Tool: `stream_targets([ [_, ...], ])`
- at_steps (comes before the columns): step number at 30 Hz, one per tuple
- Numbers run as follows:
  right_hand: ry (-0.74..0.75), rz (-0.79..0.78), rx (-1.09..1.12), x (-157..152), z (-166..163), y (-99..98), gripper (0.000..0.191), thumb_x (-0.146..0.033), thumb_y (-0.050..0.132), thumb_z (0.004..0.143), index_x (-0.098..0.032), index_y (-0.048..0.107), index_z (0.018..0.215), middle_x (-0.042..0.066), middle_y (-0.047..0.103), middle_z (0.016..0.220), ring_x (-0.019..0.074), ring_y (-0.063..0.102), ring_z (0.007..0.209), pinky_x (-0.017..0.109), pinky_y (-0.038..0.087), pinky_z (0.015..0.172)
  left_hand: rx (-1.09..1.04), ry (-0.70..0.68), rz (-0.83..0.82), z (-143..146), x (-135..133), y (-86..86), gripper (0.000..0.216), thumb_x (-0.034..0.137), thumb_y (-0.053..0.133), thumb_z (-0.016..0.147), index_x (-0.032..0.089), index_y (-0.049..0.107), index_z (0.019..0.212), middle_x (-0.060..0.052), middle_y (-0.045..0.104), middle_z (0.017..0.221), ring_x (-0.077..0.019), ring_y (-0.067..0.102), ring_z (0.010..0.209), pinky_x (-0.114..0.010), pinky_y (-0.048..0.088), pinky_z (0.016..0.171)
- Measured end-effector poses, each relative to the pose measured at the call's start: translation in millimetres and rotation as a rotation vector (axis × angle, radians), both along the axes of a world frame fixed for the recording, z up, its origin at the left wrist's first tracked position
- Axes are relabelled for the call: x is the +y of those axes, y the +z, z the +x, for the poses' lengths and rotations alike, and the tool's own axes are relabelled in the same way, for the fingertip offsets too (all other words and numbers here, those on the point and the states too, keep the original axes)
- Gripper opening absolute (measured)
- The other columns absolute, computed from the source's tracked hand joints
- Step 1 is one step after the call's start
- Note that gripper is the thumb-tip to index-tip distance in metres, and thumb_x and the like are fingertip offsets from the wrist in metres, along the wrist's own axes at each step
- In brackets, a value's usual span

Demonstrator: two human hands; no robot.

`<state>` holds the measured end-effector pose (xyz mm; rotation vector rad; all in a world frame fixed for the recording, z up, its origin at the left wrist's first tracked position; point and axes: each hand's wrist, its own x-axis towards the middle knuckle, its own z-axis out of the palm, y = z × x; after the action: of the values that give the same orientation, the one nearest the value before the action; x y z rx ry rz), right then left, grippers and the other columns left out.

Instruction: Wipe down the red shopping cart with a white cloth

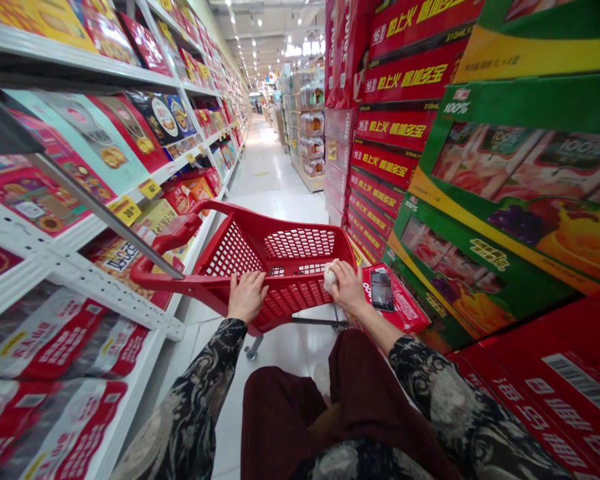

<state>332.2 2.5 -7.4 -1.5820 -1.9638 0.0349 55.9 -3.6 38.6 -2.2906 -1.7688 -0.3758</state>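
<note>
A red plastic shopping cart (295,285) stands sideways before my knees, its mesh basket showing only the bare floor and walls inside. My left hand (247,297) lies over the near rim, fingers curled around it. Farther right on the same rim, my right hand (349,287) presses a crumpled white cloth or tissue (329,276) against the plastic with closed fingers. At the cart's left end is the red handle (173,243). A grey metal pole (110,217) rises from the rim near it toward the upper left.
Shelves of packaged snacks (80,140) line the left side. Stacked red drink cartons (405,83) and green juice boxes (505,200) rise close on the right. A red box (405,310) with a dark phone-like panel lies beside the cart. The aisle floor (265,160) stretches ahead.
</note>
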Motion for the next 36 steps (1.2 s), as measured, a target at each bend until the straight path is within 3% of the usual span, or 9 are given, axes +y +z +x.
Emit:
stream_targets([
  [3, 0.015, 0.005, -0.008, -0.3, -20.8, 0.6, 0.048, -0.031, 0.053, 0.079, -0.019, 0.049, 0.125, 0.013, 0.041, 0.139, 0.028, 0.033, 0.127, 0.055, 0.016, 0.105, 0.015, 0.008, 0.0, 2.9, -0.7, 1.4, 0.035, 0.032, 0.04, 0.085, 0.024, 0.056, 0.115, -0.009, 0.062, 0.118, -0.0267, 0.051, 0.109, -0.053, 0.025, 0.102],
  [7, 0.018, 0.004, -0.053, 6.2, -32.0, 0.4, 0.038, -0.021, 0.048, 0.083, -0.025, 0.053, 0.121, 0.01, 0.047, 0.135, 0.0255, 0.037, 0.125, 0.056, 0.017, 0.104, 0.04, 0.009, -0.004, 1.3, -0.2, 3.2, 0.036, 0.031, 0.038, 0.086, 0.025, 0.056, 0.116, -0.008, 0.062, 0.118, -0.0256, 0.052, 0.108, -0.05, 0.026, 0.1],
  [10, 0.013, 0.002, -0.082, 9.0, -4.8, -5.9, 0.04, -0.016, 0.046, 0.083, -0.025, 0.052, 0.122, 0.009, 0.048, 0.134, 0.0246, 0.039, 0.124, 0.057, 0.017, 0.104, 0.041, 0.032, 0.019, 0.5, 1.1, 4.3, 0.035, 0.031, 0.034, 0.088, 0.026, 0.059, 0.112, -0.007, 0.064, 0.114, -0.0242, 0.054, 0.104, -0.048, 0.027, 0.099],
  [13, -0.095, 0.004, -0.07, 8.6, 33.3, -18.4, 0.042, -0.016, 0.045, 0.083, -0.023, 0.051, 0.124, 0.011, 0.047, 0.134, 0.0256, 0.041, 0.123, 0.056, 0.019, 0.103, 0.041, 0.057, 0.029, 1.7, 3.4, 4.8, 0.037, 0.033, 0.031, 0.09, 0.024, 0.061, 0.108, -0.008, 0.067, 0.107, -0.0241, 0.055, 0.099, -0.047, 0.029, 0.096],
  [16, -0.109, 0.054, -0.077, 8.5, 47.4, -29.6, 0.045, -0.016, 0.043, 0.084, -0.022, 0.047, 0.129, 0.012, 0.045, 0.137, 0.0248, 0.04, 0.126, 0.053, 0.023, 0.103, 0.037, 0.074, 0.04, 2.9, 6.1, 3.5, 0.036, 0.034, 0.031, 0.09, 0.025, 0.063, 0.104, -0.007, 0.068, 0.102, -0.0228, 0.056, 0.095, -0.046, 0.029, 0.094],
  [24, 0.159, 0.174, -0.084, 14.1, -17.1, -26.4, 0.048, -0.011, 0.045, 0.083, -0.022, 0.047, 0.13, 0.01, 0.043, 0.14, 0.0211, 0.034, 0.131, 0.044, 0.028, 0.105, 0.058, 0.078, 0.044, -2.2, 6.2, 0.6, 0.033, 0.035, 0.033, 0.09, 0.025, 0.063, 0.102, -0.006, 0.068, 0.103, -0.0229, 0.055, 0.095, -0.046, 0.027, 0.094],
  [27, 0.189, 0.172, -0.073, 17.0, -7.8, -28.4, 0.049, -0.008, 0.043, 0.082, -0.023, 0.048, 0.128, 0.009, 0.045, 0.138, 0.0212, 0.035, 0.13, 0.045, 0.029, 0.105, 0.077, 0.074, 0.041, -4.4, 4.8, 2.1, 0.035, 0.036, 0.032, 0.09, 0.024, 0.063, 0.101, -0.007, 0.068, 0.101, -0.0232, 0.055, 0.094, -0.044, 0.028, 0.092],
  [32, 0.056, 0.155, 0.036, 17.6, 31.4, -38.1, 0.049, -0.007, 0.042, 0.08, -0.019, 0.05, 0.126, 0.011, 0.048, 0.135, 0.0235, 0.037, 0.129, 0.048, 0.031, 0.103, 0.108, 0.077, 0.031, -1.7, 2.3, 5.5, 0.037, 0.037, 0.031, 0.09, 0.023, 0.064, 0.098, -0.007, 0.069, 0.094, -0.0231, 0.055, 0.09, -0.043, 0.03, 0.087],
  [36, 0.096, 0.166, 0.076, 16.5, 13.8, -35.2, 0.051, -0.006, 0.041, 0.079, -0.019, 0.049, 0.128, 0.01, 0.046, 0.137, 0.023, 0.034, 0.131, 0.047, 0.031, 0.104, 0.135, 0.086, 0.023, 3.5, -1.4, 8.4, 0.038, 0.038, 0.029, 0.091, 0.023, 0.064, 0.097, -0.006, 0.069, 0.092, -0.0226, 0.056, 0.089, -0.041, 0.031, 0.083],
])
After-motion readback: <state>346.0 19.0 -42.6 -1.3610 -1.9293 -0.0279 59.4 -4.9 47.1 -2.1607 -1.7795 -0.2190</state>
